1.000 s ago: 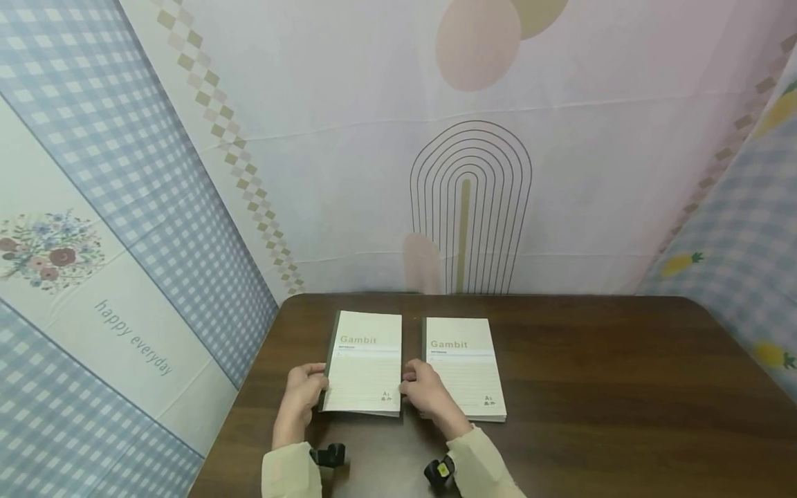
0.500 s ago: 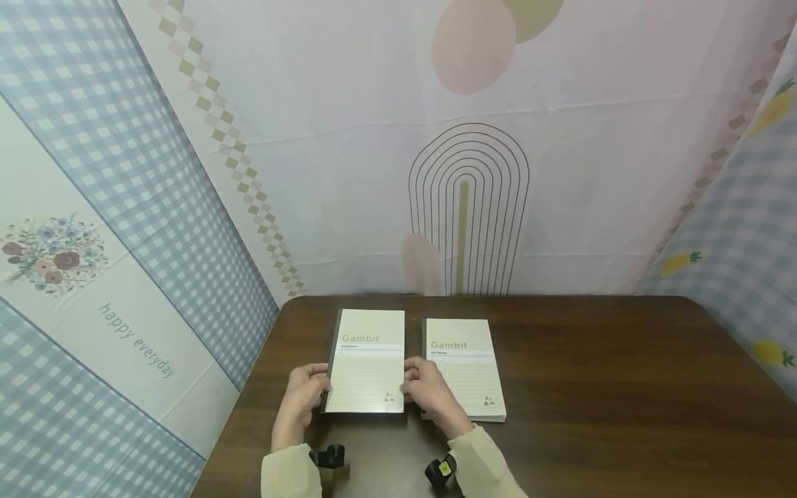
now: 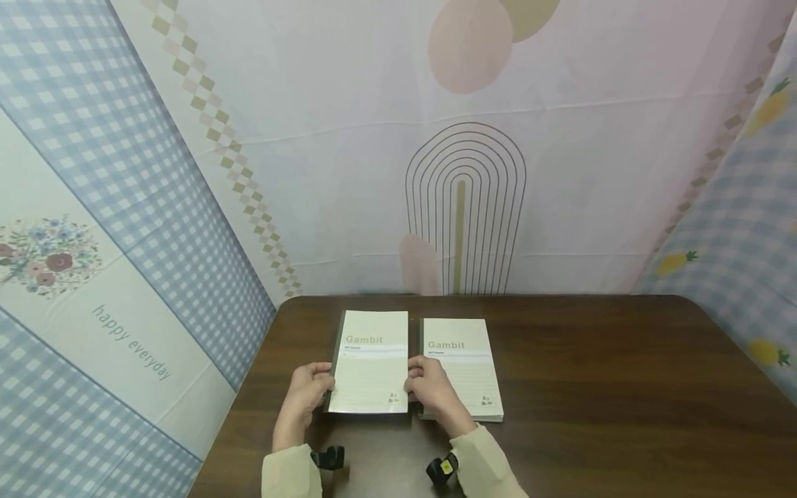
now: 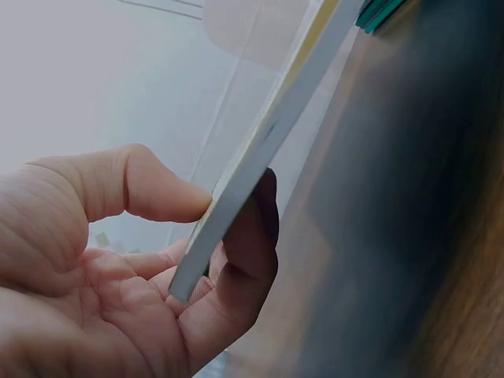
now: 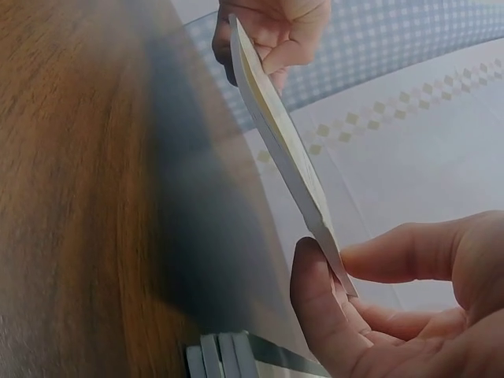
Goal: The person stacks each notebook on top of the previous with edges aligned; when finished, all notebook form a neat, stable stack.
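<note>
A cream notebook marked "Gambit" with a dark spine is held up off the table between both hands. My left hand pinches its spine side near the lower corner, thumb on the cover and fingers underneath. At the opposite edge my right hand pinches it the same way. In the right wrist view the notebook hangs over its shadow, gripped at both sides. Just right of it lies a pile of matching notebooks, partly covered by my right hand; the edges of the notebook pile show several layers.
The brown wooden table stretches to the right and ends at a patterned cloth backdrop. A blue checked cloth hangs on the left, and another checked cloth hangs on the right.
The held notebook has shifted slightly right, towards the pile, and its near edge has tilted a little. Both hands keep their grip; the pile stays in place.
</note>
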A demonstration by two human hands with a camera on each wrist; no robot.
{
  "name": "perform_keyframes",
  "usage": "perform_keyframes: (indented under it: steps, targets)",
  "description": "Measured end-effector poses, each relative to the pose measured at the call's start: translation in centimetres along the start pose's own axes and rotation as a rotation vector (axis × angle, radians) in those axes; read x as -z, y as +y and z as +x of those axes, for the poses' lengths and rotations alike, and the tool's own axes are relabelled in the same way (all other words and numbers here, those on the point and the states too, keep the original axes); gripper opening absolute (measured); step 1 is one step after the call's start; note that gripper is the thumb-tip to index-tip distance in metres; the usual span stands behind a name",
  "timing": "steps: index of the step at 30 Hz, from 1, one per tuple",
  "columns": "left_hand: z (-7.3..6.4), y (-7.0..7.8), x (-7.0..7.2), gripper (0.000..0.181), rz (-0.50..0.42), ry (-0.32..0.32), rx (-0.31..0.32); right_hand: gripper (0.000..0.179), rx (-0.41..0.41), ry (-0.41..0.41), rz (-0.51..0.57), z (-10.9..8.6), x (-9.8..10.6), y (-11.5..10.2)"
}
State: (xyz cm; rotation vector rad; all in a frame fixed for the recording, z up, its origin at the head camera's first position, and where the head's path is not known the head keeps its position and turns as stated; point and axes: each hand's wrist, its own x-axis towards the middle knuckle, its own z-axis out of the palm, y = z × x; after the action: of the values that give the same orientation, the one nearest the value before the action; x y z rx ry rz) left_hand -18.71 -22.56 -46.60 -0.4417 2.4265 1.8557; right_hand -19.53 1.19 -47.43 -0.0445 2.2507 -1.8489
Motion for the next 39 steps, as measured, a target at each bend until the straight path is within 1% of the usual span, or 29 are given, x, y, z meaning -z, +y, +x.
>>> perform_keyframes:
  steps: [7,13,20,25,29,33,39]
  targets:
    - [0.2,0.4,-0.9,0.05,0.027,-0.014,0.0,0.047,-0.006,0.042,0.007,-0.2,0.9,0.0]
    - [0.3,1.0,-1.9,0.048,0.026,-0.05,-0.011,0.052,-0.012,0.083,0.012,-0.5,1.9,-0.2]
    - [0.3,0.9,-3.1,0.047,0.042,-0.084,-0.022,0.052,-0.003,0.108,-0.003,-0.7,3.0,0.2]
    - [0.2,1.1,-3.9,0.046,0.061,-0.104,-0.031,0.05,-0.001,0.135,0.002,-0.7,3.7,0.4]
    - [0.3,1.5,-4.3,0.045,0.068,-0.121,-0.038,0.051,-0.011,0.164,-0.002,-0.5,4.1,0.4]
    - [0.3,1.8,-4.3,0.045,0.06,-0.128,-0.05,0.053,-0.016,0.171,-0.009,-0.3,4.4,0.3]
    - [0.2,2.0,-4.8,0.048,0.036,-0.139,-0.06,0.048,-0.01,0.182,-0.02,-0.3,5.2,0.2]
